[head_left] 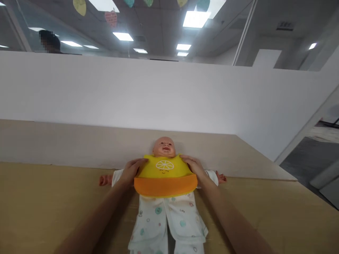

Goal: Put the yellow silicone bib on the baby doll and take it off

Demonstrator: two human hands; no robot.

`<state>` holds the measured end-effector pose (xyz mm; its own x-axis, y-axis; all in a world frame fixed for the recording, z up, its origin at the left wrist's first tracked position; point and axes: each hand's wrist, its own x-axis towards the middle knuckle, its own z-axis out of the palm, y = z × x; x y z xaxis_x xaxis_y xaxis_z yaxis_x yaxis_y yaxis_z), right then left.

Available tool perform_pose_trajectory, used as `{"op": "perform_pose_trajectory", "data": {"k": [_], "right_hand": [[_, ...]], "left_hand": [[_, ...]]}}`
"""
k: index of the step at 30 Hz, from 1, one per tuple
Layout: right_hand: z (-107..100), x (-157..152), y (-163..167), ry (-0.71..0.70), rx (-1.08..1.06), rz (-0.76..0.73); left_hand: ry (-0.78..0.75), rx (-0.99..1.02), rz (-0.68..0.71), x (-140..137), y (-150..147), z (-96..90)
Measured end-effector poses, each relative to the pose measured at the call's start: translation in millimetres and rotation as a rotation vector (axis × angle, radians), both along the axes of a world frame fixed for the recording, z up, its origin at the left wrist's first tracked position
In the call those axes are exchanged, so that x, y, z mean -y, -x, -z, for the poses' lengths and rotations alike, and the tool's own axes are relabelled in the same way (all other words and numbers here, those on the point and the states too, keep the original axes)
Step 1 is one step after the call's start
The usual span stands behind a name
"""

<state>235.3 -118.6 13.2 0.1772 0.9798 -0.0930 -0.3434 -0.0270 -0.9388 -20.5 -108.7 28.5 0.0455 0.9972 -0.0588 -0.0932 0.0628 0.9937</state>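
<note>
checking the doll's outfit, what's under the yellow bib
The yellow bib lies on the baby doll, covering its chest. Below it, white patterned trousers show. The left hand and right hand rest at the bib's edges; the top beneath is mostly hidden.

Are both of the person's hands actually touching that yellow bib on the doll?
Touching. The head view shows the left hand and the right hand each laid on an upper edge of the bib, no gap visible.

A baby doll (pixel 164 183) lies face-up between both hands; the left hand (pixel 131 170) and right hand (pixel 194 165) press its yellow bib (pixel 164 175) edges.
</note>
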Motion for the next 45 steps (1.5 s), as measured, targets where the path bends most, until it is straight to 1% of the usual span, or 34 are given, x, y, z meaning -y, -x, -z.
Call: {"op": "perform_pose_trajectory", "data": {"k": [4,6,8,10,11,13,14,16,19,21,23,26,30,33,37,38,40,42,45], "right_hand": [[5,-3,-3,-0.018,0.074,0.018],[5,-4,-5,-0.011,0.148,0.046],[2,-2,-8,-0.047,0.277,0.102],[-1,5,-16,-0.143,0.486,0.156],[-3,11,-22,-0.199,0.630,0.174],[-4,25,-36,-0.298,0.963,0.204],[-4,34,-45,-0.340,1.127,0.214],[-2,52,-62,-0.426,1.384,0.194],[6,72,-80,-0.551,1.644,0.093],[11,78,-85,-0.594,1.756,0.046],[16,78,-86,-0.606,1.810,0.049],[21,72,-87,-0.616,1.816,0.104],[26,67,-89,-0.623,1.805,0.181],[26,70,-83,-0.619,1.817,0.231],[19,80,-64,-0.584,1.829,0.280],[18,84,-58,-0.574,1.821,0.279],[16,96,-48,-0.557,1.782,0.254],[17,114,-39,-0.545,1.713,0.201],[23,151,-28,-0.529,1.585,0.060]], "left_hand": [[-0.120,-0.090,-0.032,-2,2,4.4],[-0.132,-0.065,-0.043,-4,2,9.1],[-0.144,-0.022,-0.065,-5,3,14.3],[-0.207,-0.057,-0.117,-2,6,17.8],[-0.260,-0.122,-0.147,2,9,18.5],[-0.416,-0.349,-0.173,11,17,17.9],[-0.513,-0.496,-0.162,17,24,17.1],[-0.725,-0.783,-0.092,29,39,15.7],[-0.997,-1.088,0.045,40,64,18.5],[-1.104,-1.214,0.085,41,79,24.3],[-1.143,-1.285,0.067,38,89,31.4],[-1.139,-1.298,0.024,29,96,39.1],[-1.117,-1.271,-0.061,23,96,39.7],[-1.125,-1.286,-0.090,29,91,35.9],[-1.107,-1.329,-0.125,54,72,29.3],[-1.092,-1.320,-0.112,63,65,27.6],[-1.053,-1.264,-0.038,82,53,24.7],[-1.004,-1.188,0.086,102,46,22.2],[-0.931,-1.099,0.275,129,47,18.9]]}}
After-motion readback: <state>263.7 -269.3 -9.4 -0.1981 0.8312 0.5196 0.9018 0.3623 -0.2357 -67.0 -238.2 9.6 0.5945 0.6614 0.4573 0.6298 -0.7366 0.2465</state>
